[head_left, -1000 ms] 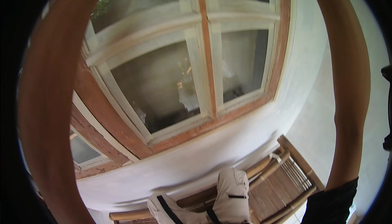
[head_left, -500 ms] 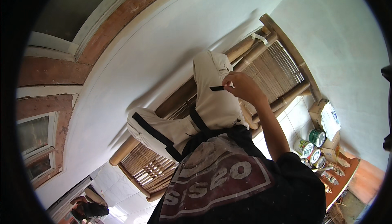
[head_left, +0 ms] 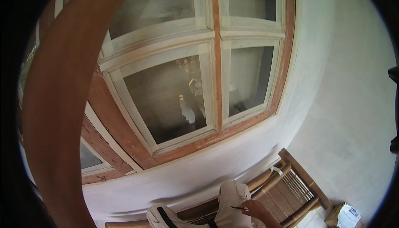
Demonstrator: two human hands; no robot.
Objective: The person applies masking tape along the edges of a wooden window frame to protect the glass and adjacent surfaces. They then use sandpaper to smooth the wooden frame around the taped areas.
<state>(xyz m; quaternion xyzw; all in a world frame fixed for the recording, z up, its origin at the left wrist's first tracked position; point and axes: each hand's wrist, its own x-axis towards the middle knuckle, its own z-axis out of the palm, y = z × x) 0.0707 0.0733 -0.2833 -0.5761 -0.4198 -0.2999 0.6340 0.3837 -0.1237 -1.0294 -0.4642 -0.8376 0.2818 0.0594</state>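
Note:
Low in the picture, my right hand (head_left: 253, 209) is closed, pinching one end of a thin, dark, flat strip (head_left: 237, 207). It rests by my knee in beige trousers (head_left: 232, 197), and the strip points left. My left forearm (head_left: 58, 103) is raised close to the camera and fills the left side as a blurred brown curve. The left hand itself lies outside the picture. Ahead stands a window (head_left: 217, 78) with a worn red-brown frame, pale inner frames and dark glass panes.
Beneath me is a bamboo bench (head_left: 286, 192) along the white wall (head_left: 183, 182). A pale side wall (head_left: 349, 103) rises on the right. A cardboard box (head_left: 334, 215) with a printed sheet sits on the tiled floor beyond the bench end.
The view has tilted up from my lap and the bench to the window. My left arm has come up into view. The right hand still holds the dark strip.

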